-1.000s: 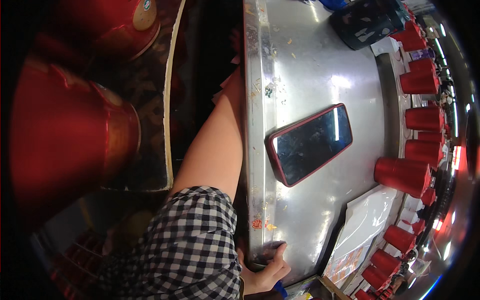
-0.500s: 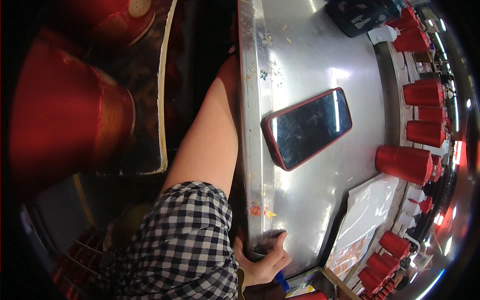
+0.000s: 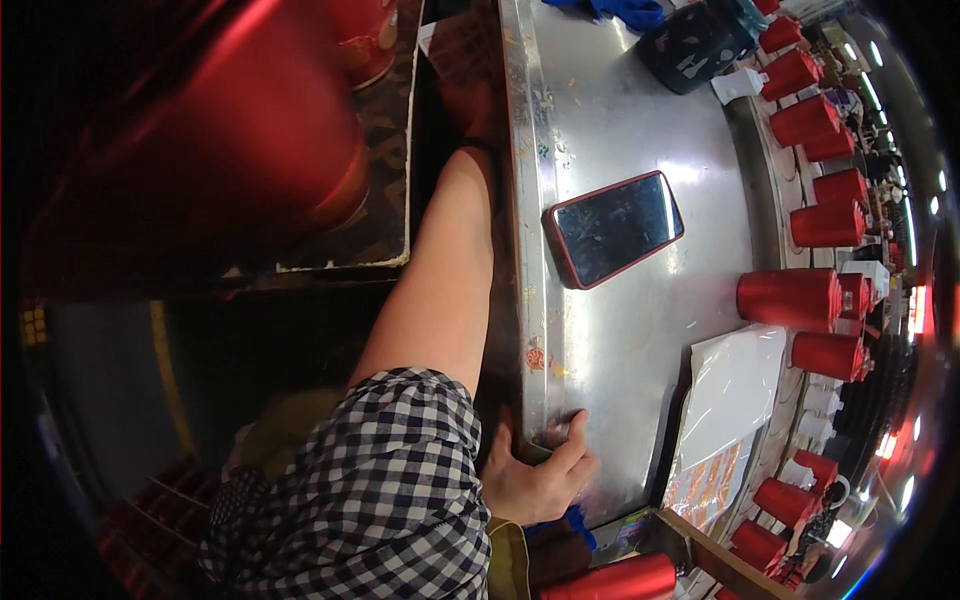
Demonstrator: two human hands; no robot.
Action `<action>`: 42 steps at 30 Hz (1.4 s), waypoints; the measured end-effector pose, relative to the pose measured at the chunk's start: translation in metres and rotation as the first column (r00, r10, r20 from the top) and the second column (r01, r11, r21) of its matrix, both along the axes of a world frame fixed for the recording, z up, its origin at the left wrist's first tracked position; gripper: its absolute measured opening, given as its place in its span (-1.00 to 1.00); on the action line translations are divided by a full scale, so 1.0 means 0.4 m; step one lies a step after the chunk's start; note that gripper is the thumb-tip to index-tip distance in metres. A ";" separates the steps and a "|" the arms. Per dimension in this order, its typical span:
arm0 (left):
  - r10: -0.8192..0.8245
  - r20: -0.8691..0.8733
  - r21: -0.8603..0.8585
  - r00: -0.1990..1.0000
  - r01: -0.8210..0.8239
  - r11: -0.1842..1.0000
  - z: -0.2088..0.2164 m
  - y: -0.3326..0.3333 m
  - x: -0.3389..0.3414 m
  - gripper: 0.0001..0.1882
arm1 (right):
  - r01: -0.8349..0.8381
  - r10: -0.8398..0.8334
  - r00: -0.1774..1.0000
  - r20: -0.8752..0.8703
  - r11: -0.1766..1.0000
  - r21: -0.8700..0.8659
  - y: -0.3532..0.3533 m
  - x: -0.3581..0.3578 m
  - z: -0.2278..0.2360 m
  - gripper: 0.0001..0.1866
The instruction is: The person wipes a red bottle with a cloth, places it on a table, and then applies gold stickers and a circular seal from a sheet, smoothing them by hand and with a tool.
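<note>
Hands: right (image 3: 538, 485) still grips table corner (image 3: 548, 418) | left (image 3: 468, 95): cannot tell | lower cup (image 3: 625, 579) more visible

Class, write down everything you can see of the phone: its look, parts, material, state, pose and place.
The phone is a rounded rectangle with a glossy, glass-like screen, dark, with pale smudges and a bright streak of reflected light. A dark red case frames it, perhaps plastic or rubber. It lies screen up, slanting, on the bare metal tabletop, which alone appears to touch it. Its back is hidden.
</note>
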State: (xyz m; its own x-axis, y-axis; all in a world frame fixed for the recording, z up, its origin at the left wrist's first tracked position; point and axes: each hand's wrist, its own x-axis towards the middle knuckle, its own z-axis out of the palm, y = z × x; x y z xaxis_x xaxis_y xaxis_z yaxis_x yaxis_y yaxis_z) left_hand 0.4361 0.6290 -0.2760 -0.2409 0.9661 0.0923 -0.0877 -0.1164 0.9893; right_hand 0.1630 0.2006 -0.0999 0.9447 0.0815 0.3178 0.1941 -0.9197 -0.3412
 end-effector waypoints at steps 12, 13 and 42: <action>-0.040 0.022 0.010 0.999 0.039 0.999 -0.094 0.042 0.009 -0.35 | -0.038 0.038 0.997 0.063 0.999 -0.009 -0.026 0.025 -0.048 -0.16; -0.054 -0.007 0.002 0.999 0.054 0.999 -0.090 0.007 0.022 -0.33 | -0.022 0.023 0.998 0.063 1.000 -0.013 -0.033 0.025 -0.051 -0.17; -0.177 0.275 -0.235 0.945 0.244 0.941 -0.249 -0.105 0.053 -0.18 | -0.083 0.083 0.997 -0.007 0.991 -0.103 -0.034 0.057 0.085 -0.28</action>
